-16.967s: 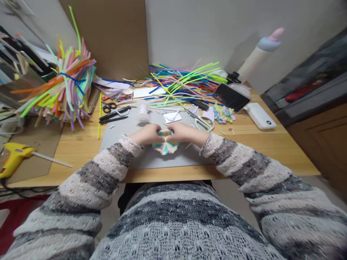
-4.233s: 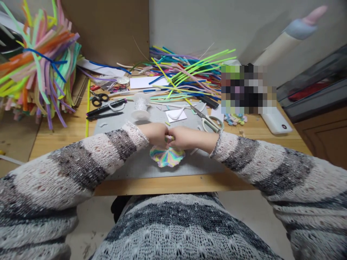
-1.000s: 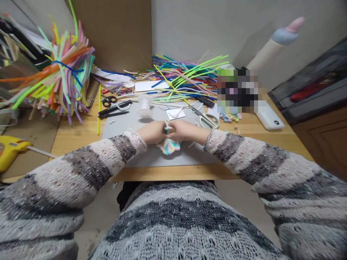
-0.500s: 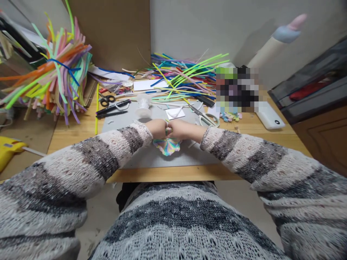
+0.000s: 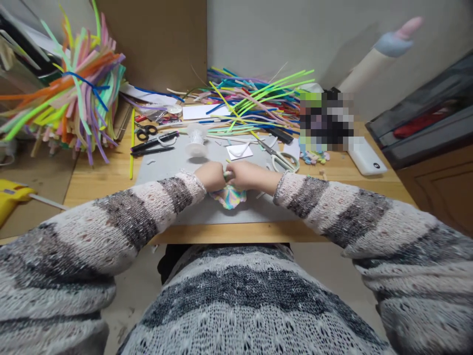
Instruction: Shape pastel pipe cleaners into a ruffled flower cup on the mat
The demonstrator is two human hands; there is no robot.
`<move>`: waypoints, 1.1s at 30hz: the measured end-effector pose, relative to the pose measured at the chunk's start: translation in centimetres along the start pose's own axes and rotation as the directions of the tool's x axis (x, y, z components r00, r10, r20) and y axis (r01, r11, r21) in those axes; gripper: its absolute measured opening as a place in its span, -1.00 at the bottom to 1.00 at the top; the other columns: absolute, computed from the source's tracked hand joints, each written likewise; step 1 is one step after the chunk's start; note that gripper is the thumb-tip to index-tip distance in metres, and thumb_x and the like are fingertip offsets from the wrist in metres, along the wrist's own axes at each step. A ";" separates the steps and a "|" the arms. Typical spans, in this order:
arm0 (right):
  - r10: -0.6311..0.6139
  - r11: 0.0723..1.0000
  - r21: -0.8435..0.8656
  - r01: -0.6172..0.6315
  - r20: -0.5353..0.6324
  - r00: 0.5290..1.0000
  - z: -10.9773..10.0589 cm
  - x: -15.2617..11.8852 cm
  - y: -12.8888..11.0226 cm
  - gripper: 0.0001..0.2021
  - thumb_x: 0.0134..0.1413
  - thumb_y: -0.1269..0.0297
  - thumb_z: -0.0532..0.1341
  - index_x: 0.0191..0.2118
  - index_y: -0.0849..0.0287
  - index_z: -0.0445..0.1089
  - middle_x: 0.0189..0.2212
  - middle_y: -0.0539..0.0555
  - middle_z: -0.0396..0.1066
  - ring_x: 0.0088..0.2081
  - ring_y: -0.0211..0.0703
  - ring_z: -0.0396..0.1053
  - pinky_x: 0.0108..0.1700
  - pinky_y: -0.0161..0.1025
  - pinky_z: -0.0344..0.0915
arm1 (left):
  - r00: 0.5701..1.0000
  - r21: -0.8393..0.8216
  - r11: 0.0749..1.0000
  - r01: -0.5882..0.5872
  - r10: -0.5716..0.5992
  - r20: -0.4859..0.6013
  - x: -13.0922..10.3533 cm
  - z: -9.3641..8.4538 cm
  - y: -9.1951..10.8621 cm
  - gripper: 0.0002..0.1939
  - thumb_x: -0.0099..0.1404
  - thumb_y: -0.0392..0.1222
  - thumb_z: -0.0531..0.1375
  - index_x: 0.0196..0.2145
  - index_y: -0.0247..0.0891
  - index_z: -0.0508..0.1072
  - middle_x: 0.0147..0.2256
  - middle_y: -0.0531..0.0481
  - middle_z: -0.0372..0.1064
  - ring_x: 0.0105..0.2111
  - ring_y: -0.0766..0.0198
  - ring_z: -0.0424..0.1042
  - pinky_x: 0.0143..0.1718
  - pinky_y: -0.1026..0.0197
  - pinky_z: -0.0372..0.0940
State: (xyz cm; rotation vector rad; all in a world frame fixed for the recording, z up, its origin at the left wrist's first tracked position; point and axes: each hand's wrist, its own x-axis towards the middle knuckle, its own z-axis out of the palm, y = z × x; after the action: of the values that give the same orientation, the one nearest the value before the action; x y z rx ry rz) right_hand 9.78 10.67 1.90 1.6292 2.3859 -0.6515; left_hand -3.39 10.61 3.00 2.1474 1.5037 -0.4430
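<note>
My left hand and my right hand meet over the grey mat, fingers closed. Below them hangs a ruffled, fan-shaped pastel pipe-cleaner piece in pink, yellow, blue and green. Both hands pinch its upper end, where a short pale green bit shows between them; my fingers hide the rest. Just beyond my hands stand a clear spool of thread and a white card with a pale strip on it. White-handled scissors lie open to the right.
Loose pipe cleaners are heaped along the wall, and a thick bundle of them stands at left. Black scissors and dark pens lie left of the spool. A yellow glue gun is far left, a white device at right.
The view has shifted slightly. My hands stay together on the pastel piece, with their grip slightly altered; a pale green bit now shows more clearly between them.
</note>
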 end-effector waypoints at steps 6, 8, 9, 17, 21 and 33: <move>0.017 1.000 -0.023 -0.018 -0.015 1.000 -0.1 -0.1 1.1 -0.55 -0.05 0.08 0.27 -0.07 0.26 0.35 -0.15 0.24 0.47 -0.21 0.00 0.43 -0.36 -0.30 0.17 | 0.993 0.019 0.997 0.072 -0.070 -0.098 -1.2 0.9 -1.1 -0.52 0.22 0.03 0.05 -0.13 -0.44 0.47 -0.19 -0.38 0.47 -0.17 -0.02 0.47 -0.27 0.21 0.30; 0.018 0.999 -0.027 -0.019 -0.016 1.000 -0.1 -0.3 1.0 -0.60 -0.06 0.14 0.28 -0.10 0.25 0.37 -0.15 0.24 0.47 -0.20 0.00 0.42 -0.36 -0.29 0.17 | 0.996 0.033 0.998 0.050 -0.048 -0.076 -1.3 0.6 -1.0 -0.53 0.18 0.05 0.10 -0.18 -0.42 0.50 -0.22 -0.35 0.48 -0.21 -0.02 0.48 -0.27 0.20 0.31; 0.011 1.000 -0.025 -0.012 -0.021 1.000 -0.1 -0.3 0.9 -0.61 -0.06 0.17 0.28 -0.09 0.23 0.37 -0.13 0.22 0.46 -0.19 -0.01 0.42 -0.34 -0.30 0.17 | 0.997 0.040 0.999 0.028 -0.025 -0.074 -1.3 0.4 -1.0 -0.53 0.16 0.05 0.11 -0.16 -0.41 0.49 -0.21 -0.33 0.48 -0.21 0.00 0.48 -0.26 0.21 0.31; 0.054 0.999 -0.007 -0.054 -0.007 0.999 -0.4 -0.2 0.1 -0.67 -0.01 0.17 0.26 -0.11 0.17 0.38 -0.16 0.16 0.48 -0.18 -0.03 0.43 -0.31 -0.29 0.18 | 0.998 0.103 0.993 -0.054 0.056 -0.014 0.2 -1.3 -0.2 -0.59 0.07 -0.11 0.23 -0.12 -0.32 0.46 -0.21 -0.18 0.50 -0.24 0.11 0.48 -0.28 0.29 0.29; 0.089 0.996 -0.012 -0.089 0.030 0.996 -0.7 0.0 -0.3 -0.67 -0.04 0.16 0.28 -0.13 0.19 0.41 -0.20 0.18 0.50 -0.21 -0.01 0.45 -0.29 -0.27 0.22 | 0.998 0.137 0.989 -0.056 0.053 0.024 0.3 -1.9 0.3 -0.60 0.08 -0.11 0.23 -0.13 -0.35 0.49 -0.22 -0.22 0.49 -0.24 0.08 0.47 -0.27 0.27 0.29; 0.084 0.989 -0.120 -0.084 -0.006 0.996 -0.2 -0.1 -1.9 -0.77 -0.10 0.37 0.29 -0.22 0.22 0.47 -0.20 0.27 0.50 -0.12 0.15 0.43 -0.14 -0.09 0.24 | 0.998 0.159 0.987 -0.032 0.023 0.062 1.0 -1.7 1.1 -0.60 0.09 -0.20 0.25 -0.10 -0.41 0.51 -0.18 -0.28 0.49 -0.16 0.03 0.45 -0.12 0.20 0.27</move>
State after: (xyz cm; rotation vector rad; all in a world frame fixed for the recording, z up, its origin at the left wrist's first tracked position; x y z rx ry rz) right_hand 8.12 10.11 2.59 1.6698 2.2945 -0.4826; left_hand -2.01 12.02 4.09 2.2524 1.4473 -0.6318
